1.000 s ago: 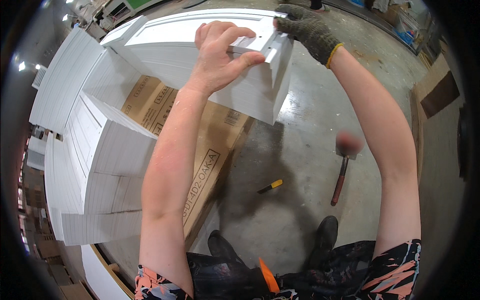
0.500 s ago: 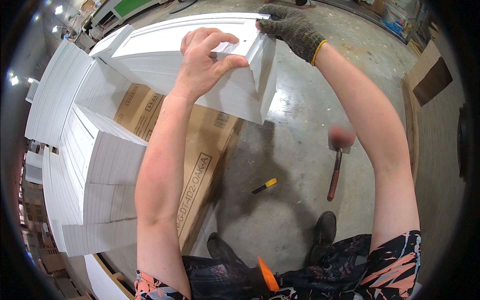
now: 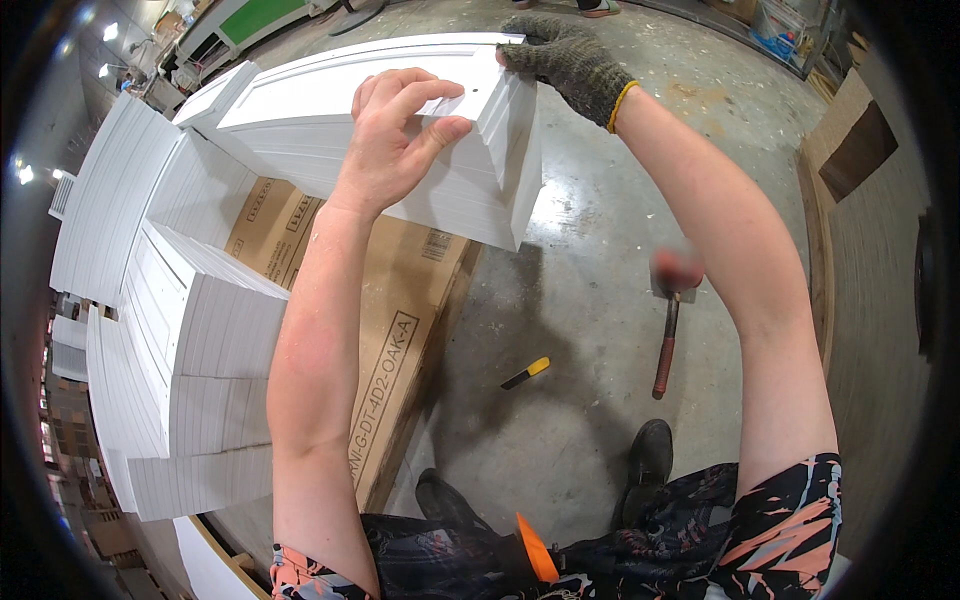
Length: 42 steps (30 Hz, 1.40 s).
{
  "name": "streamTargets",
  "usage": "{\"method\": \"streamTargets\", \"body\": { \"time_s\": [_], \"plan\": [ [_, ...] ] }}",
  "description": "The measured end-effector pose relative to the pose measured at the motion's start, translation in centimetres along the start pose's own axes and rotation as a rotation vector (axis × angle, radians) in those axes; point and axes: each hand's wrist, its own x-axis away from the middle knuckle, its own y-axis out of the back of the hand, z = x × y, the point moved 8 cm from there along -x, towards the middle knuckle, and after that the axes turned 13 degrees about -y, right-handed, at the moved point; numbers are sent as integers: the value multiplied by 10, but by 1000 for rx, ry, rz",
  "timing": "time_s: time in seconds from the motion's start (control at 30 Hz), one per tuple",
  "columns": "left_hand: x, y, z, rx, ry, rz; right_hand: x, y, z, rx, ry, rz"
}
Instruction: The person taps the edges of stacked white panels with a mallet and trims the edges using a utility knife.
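Note:
A stack of white panelled doors [image 3: 300, 120] is held up in front of me over a flat brown cardboard box [image 3: 400, 330]. My bare left hand [image 3: 400, 140] grips the near right end of the top panel, thumb against its edge. My right hand [image 3: 570, 60], in a dark knit glove with a yellow cuff, clamps the far right corner of the same stack.
More stacks of white panels [image 3: 190, 340] stand at the left. On the concrete floor lie a red-handled hammer [image 3: 668, 330] and a small yellow-and-black tool [image 3: 527, 373]. My black shoes [image 3: 650, 460] are below. A wooden board edge [image 3: 830, 200] runs along the right.
The panel stack and both hands have shifted slightly left and nearer in view; both grips are unchanged.

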Motion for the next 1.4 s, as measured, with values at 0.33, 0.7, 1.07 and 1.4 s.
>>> {"method": "streamTargets", "body": {
  "time_s": [0.33,0.7,1.07,1.4],
  "plan": [
    [-1,0,-6,-36,1,58,3,-1,-3,-4,-118,34],
    [-1,1,-5,-3,32,59,-4,1,-12,3,-125,38],
    [7,6,-6,-143,-42,-80,8,-5,-11,-145,-131,-50],
    [8,7,-26,-342,-105,-141,-27,2,-32,343,9,-161]
  ]
}}
